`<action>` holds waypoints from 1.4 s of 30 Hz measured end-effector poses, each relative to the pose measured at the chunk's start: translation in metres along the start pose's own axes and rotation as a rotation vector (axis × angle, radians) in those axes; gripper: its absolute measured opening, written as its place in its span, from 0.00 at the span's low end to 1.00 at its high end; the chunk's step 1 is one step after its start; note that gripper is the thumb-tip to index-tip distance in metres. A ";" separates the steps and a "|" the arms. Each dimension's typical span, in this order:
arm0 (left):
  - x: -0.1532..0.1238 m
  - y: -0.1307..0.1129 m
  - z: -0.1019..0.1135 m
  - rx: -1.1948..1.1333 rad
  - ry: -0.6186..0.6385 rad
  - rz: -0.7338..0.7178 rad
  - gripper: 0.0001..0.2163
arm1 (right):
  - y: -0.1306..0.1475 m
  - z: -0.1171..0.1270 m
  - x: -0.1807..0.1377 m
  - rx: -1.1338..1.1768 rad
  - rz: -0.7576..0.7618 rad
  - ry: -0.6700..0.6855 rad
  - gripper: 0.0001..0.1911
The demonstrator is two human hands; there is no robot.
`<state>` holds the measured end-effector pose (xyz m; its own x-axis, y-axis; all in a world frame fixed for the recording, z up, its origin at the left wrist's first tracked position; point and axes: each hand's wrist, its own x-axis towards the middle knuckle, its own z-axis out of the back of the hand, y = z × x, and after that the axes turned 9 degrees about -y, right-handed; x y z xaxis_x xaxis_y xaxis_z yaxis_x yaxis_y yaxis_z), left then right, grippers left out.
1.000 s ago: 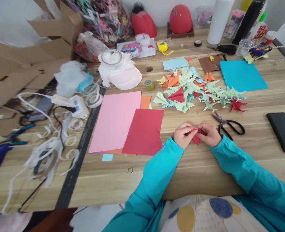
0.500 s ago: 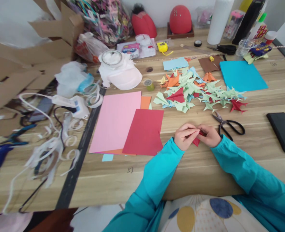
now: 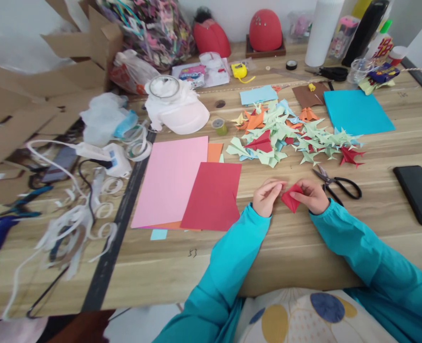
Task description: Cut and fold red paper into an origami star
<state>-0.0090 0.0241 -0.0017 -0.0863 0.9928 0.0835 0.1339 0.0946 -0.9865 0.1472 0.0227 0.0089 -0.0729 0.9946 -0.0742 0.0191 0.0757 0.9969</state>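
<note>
A small folded piece of red paper [image 3: 291,199], roughly diamond-shaped, is pinched between the thumb and fingers of my right hand [image 3: 311,195]. To its left is my left hand [image 3: 267,196], with fingers stretched toward the paper's upper edge and nothing visible in them. Just beyond my right hand lie scissors [image 3: 334,183] with black handles. A flat red sheet [image 3: 213,195] rests left of my left hand, partly over a pink sheet [image 3: 171,176]. Farther back is a pile of folded paper shapes [image 3: 273,136], mostly pale green with some red, orange and blue.
A black phone [image 3: 418,194] lies at the right. Blue paper [image 3: 359,112] is behind the pile. At the left are a power strip [image 3: 116,159], cables and white tape curls; a cardboard box [image 3: 78,76] stands behind them. A yellow tape measure [image 3: 238,71] sits at the back.
My left hand has come off the red paper and moved slightly left. My right hand keeps its hold, and more of the folded paper now shows. The view has shifted slightly.
</note>
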 end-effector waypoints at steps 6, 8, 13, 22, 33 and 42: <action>0.002 -0.009 -0.002 0.074 0.071 -0.046 0.09 | 0.005 0.001 0.001 0.063 -0.027 -0.085 0.15; 0.001 -0.011 -0.002 0.057 0.078 -0.050 0.09 | 0.005 0.000 0.000 0.046 -0.027 -0.042 0.15; -0.002 -0.010 -0.003 -0.008 0.115 -0.116 0.11 | 0.002 -0.002 -0.002 -0.035 0.002 0.056 0.16; -0.004 -0.011 -0.003 0.109 0.093 -0.219 0.07 | -0.006 -0.001 -0.001 -0.253 0.109 0.076 0.13; -0.002 -0.009 -0.002 0.057 -0.038 -0.096 0.08 | -0.005 -0.001 -0.001 -0.170 0.051 0.062 0.12; 0.001 -0.007 -0.004 0.041 -0.015 0.076 0.11 | 0.004 0.000 0.002 0.094 -0.092 -0.118 0.14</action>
<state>-0.0063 0.0242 0.0054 -0.0921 0.9957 0.0068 0.1000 0.0160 -0.9949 0.1468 0.0247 0.0123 0.0385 0.9843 -0.1724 0.1109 0.1672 0.9797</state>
